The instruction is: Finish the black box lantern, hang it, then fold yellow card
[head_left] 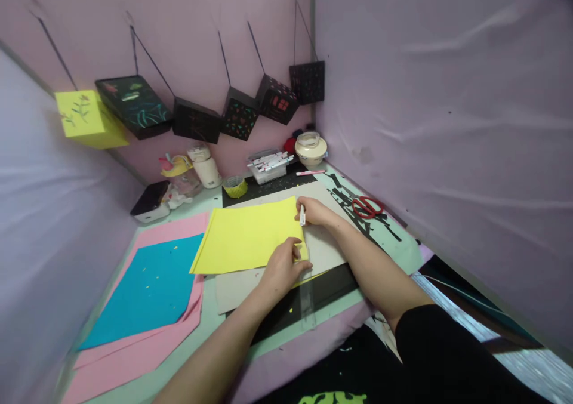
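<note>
A yellow sheet of paper [250,231] lies across a grey board, with a folded strip along its left edge. My left hand [282,267] is at the sheet's lower right corner, its fingers curled and the thumb on a clear ruler [308,302]. The ruler runs along the sheet's right edge and sticks out toward me. Higher on that edge, my right hand [316,212] is closed around a small white pen-like tool [302,215]. Its tip and exact kind are hidden. The grey board [324,243] shows to the right of the sheet.
Blue paper [143,290] and pink paper [120,368] lie at left. Red-handled scissors [367,207] rest among black scraps [347,204] at right. Behind are yellow tape [235,187], a marker box [268,168], a bottle [205,168] and a lidded bowl [311,150]. Decorated boxes [240,113] hang above.
</note>
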Action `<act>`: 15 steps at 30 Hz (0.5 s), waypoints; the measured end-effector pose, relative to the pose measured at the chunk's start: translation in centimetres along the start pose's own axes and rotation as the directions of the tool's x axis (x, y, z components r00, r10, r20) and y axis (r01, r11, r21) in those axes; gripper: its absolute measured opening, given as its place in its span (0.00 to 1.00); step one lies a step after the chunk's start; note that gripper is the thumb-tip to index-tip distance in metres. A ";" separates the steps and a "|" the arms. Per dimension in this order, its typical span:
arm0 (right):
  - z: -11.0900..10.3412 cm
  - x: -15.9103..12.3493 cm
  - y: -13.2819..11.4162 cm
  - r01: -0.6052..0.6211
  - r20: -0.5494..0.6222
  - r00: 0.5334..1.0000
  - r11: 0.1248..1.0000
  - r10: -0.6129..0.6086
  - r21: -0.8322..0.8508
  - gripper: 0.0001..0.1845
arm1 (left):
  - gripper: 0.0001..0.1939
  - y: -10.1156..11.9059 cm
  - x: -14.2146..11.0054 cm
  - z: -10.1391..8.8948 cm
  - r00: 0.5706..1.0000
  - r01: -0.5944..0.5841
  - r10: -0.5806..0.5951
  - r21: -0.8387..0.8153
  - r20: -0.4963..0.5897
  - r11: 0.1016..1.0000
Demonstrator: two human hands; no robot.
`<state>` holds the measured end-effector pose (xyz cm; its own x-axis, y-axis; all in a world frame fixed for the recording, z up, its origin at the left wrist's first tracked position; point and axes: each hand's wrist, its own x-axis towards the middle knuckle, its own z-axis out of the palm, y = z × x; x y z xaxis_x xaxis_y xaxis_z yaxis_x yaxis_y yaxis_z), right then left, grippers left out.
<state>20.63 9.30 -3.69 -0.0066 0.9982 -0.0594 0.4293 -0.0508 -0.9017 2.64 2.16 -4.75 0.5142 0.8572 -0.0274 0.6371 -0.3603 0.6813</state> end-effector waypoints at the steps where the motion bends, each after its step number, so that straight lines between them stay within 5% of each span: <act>1: 0.0 0.0 0.1 0.001 0.003 1.000 1.000 -0.001 -0.005 0.13 | 0.24 -0.2 -0.1 0.0 0.999 -0.022 0.024 0.071 -0.032 0.997; 6: -0.1 0.1 0.1 0.002 0.015 1.000 0.998 -0.001 -0.057 0.13 | 0.25 -0.4 -0.3 -0.4 0.994 -0.078 0.099 0.335 -0.046 0.939; 15: -0.2 -0.2 -0.3 0.016 0.000 1.000 0.994 -0.016 -0.110 0.13 | 0.16 -1.0 -0.8 -0.5 0.948 -0.275 0.316 0.387 -0.045 0.880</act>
<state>20.64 9.15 -3.32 -0.0137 0.9989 -0.0448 0.5259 -0.0309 -0.8500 1.33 2.02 -5.01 0.6627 0.7152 0.2220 0.6414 -0.6951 0.3246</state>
